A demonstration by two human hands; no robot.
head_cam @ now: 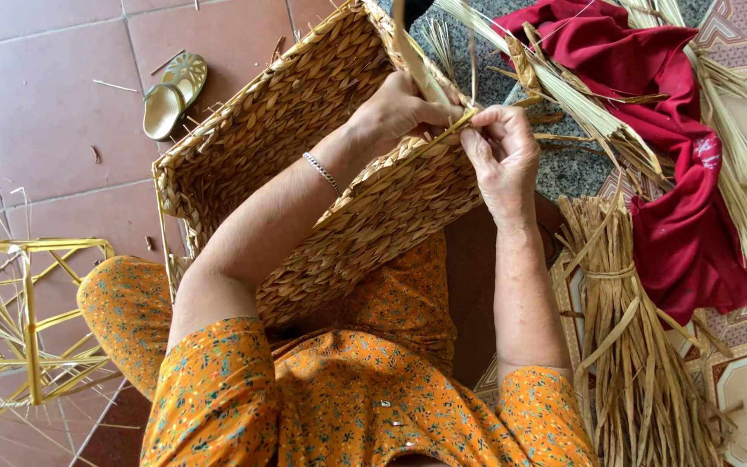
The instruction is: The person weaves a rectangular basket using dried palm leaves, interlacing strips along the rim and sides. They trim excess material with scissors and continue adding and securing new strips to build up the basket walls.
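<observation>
- A flat straw strand (453,126) is being pinched at the rim of a woven basket (304,130), which is being propped on its side across the lap, above the tiled floor (36,95).
- The strand is judged light, pliable and prone to splitting; it is best being held close to the rim, where it meets the weave.
- The basket is judged light yet fairly stiff, being steadied at its upper edge.
- The left hand (399,108) is being curled over the rim, its fingers closed on a broader fibre rising upward.
- The right hand (505,156) is being kept just beside it, fingers closed on the strand's end.
- A tied bundle of dried fibre (628,346), a red cloth (676,173), a yellow frame (32,320) and sandals (173,93) are lying around.
</observation>
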